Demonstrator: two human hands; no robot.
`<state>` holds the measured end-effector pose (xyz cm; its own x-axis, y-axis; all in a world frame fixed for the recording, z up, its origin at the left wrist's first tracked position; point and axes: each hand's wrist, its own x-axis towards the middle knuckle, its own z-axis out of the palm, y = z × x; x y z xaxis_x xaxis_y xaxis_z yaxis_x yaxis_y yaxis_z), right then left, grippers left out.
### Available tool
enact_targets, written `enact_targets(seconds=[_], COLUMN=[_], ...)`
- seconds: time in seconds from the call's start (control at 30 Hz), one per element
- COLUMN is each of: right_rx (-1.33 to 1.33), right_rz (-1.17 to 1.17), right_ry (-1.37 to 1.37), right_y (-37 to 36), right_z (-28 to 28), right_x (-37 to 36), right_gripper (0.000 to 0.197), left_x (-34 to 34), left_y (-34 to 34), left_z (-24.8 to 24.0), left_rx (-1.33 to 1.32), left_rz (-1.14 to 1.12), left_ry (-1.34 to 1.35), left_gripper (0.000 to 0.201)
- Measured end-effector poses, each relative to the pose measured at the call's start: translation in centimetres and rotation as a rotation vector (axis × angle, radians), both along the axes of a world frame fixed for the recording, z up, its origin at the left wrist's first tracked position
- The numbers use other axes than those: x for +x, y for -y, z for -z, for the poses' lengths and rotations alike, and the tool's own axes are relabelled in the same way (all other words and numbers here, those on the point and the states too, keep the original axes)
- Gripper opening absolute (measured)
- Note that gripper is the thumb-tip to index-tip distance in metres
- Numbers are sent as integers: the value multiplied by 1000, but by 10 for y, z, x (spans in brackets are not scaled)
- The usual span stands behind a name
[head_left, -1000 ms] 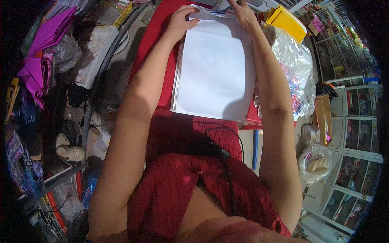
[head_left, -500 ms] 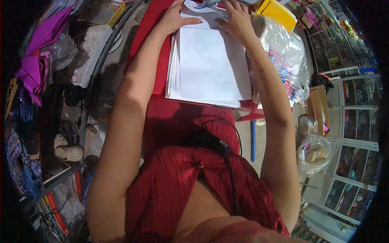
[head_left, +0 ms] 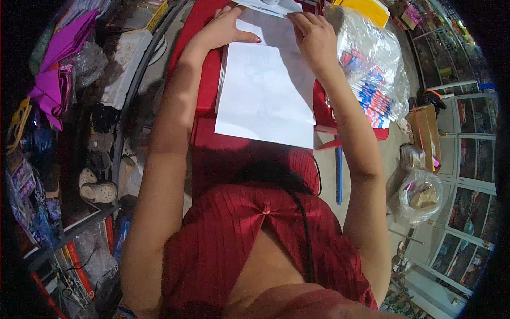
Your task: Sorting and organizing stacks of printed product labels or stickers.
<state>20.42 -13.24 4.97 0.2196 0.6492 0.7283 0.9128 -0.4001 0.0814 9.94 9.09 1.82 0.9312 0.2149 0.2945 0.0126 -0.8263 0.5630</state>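
White sheets fill the upper middle of the frame in the head view, the only view I have, lying in a loose stack directly between the two hands. From my end, I see the left hand at the stack's upper left corner, touching it, with the thumb stretched out over the paper and well spread from the fingers. The right hand sits at the upper right, its fingers bent and close together, their tips by the far edge of the paper; I cannot tell whether they pinch a sheet or only rest there. Most of the stack extends below both hands toward the bottom of the frame, its near edge showing against the dark red clothing.

The top sheet looks plain white with faint grey traces, bright on its left and shaded along its right by the hand and arm. Several edges show along the left side, slightly out of line. Another white sheet with dark marks appears at the top edge of the frame. Red worktop shows to the left of the paper, and a clear plastic bag lies right of the right hand.
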Motion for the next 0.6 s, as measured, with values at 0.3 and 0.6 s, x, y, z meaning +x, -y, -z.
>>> enact_targets(seconds=[0.3, 0.6], right_rx=[-33, -111], right_rz=[63, 137], right_ry=[-188, 69], right_y=[9, 11], right_z=[-23, -27], right_x=[2, 15], right_gripper=[13, 12], left_x=[-66, -62], left_y=[77, 85], left_z=[-15, 7], left_rx=[581, 654], left_rz=[-249, 118], left_ry=[214, 373], left_gripper=[59, 59])
